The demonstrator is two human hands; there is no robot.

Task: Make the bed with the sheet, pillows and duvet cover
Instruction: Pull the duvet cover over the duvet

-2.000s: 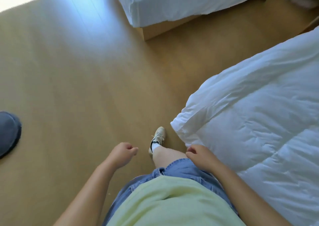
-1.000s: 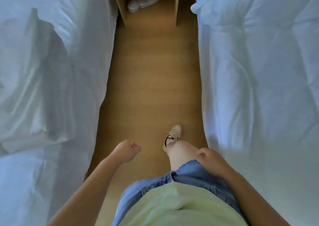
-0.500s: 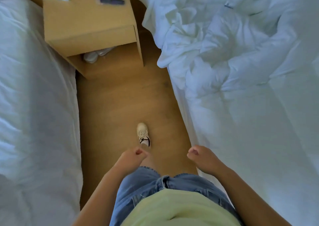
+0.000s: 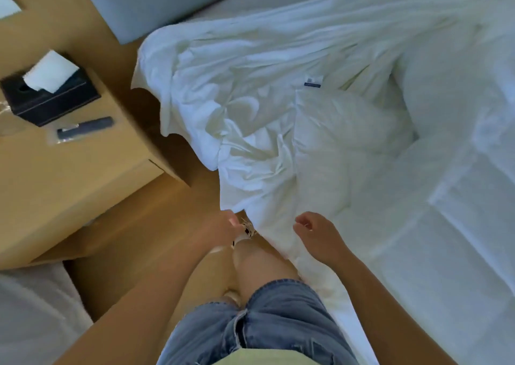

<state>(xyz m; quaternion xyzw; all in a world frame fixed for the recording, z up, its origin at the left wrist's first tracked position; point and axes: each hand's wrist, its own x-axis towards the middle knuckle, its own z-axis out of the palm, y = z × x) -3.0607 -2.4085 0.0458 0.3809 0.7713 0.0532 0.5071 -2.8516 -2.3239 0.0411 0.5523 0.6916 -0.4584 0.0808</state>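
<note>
A person in denim shorts (image 4: pixel 264 323) stands between a wooden nightstand (image 4: pixel 69 183) and a bed (image 4: pixel 446 253) heaped with a crumpled white sheet (image 4: pixel 245 100) whose edge hangs off the mattress. The blurred left hand (image 4: pixel 223 226) is just below that hanging edge, its grip impossible to tell; the right hand (image 4: pixel 315 233) hovers over the bedding, fingers loosely curled, holding nothing. A black tissue box (image 4: pixel 50 94) and a dark remote (image 4: pixel 85 128) lie on the nightstand.
</note>
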